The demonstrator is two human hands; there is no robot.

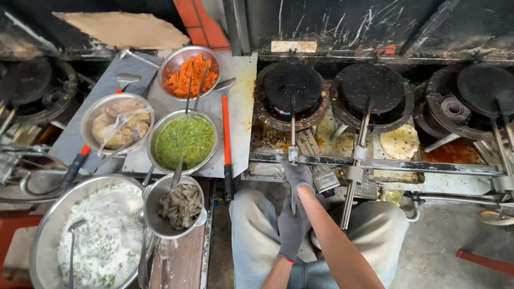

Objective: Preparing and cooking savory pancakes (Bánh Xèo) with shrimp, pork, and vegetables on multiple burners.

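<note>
A person sits before 3 round black cast-iron griddle moulds. Both grey-gloved hands are wrapped around 1 long thin metal handle [292, 160]: right hand [297, 175] high near the hinge bar, left hand [292, 227] at its near end. The handle runs straight away to the leftmost closed mould [292, 87]. It looks rigid, heavy, probably hot.

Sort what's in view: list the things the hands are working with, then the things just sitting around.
In hand:
- left hand and right hand, both gloved, on the long handle
- round black griddle iron that the handle leads to, on its burner

Sitting by:
- orange shredded filling bowl
- green filling bowl
- white batter basin
- red-handled spatula
- middle griddle iron
</note>
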